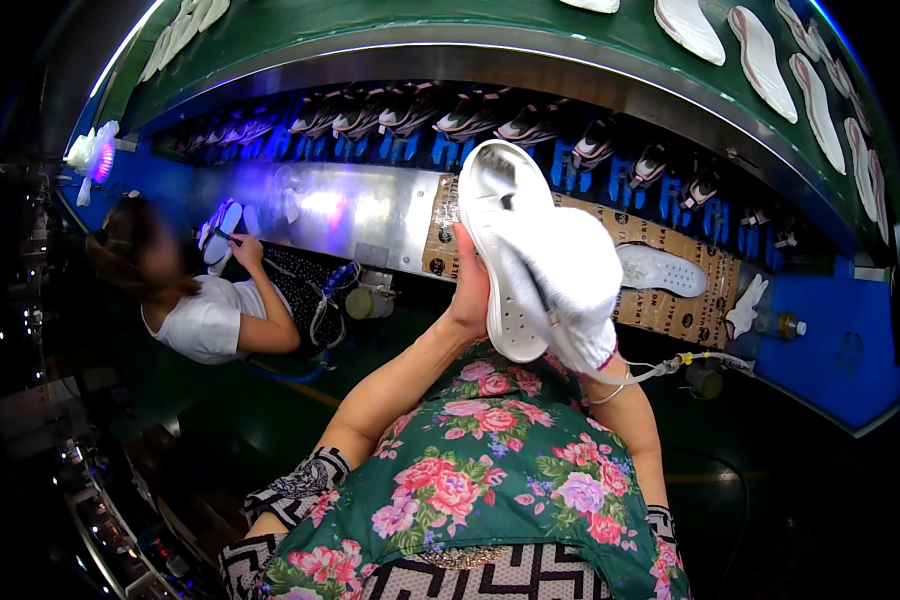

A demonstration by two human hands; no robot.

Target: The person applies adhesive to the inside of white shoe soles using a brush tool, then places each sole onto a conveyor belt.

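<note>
Your green floral apron sits lowest. Left hand grips white moulded shoe sole, raised above bench. Right hand, white cloth-gloved, presses on sole; its grip state unclear.

We see a white shoe sole, held upright in the air above the lap, long axis near vertical, heel end uppermost, its perforated inner face turned toward us, its right edge covered by a white glove.

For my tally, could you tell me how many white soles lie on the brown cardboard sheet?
1: the white perforated sole lies on the brown cardboard sheet, right of the raised hands; others may be hidden.
</note>
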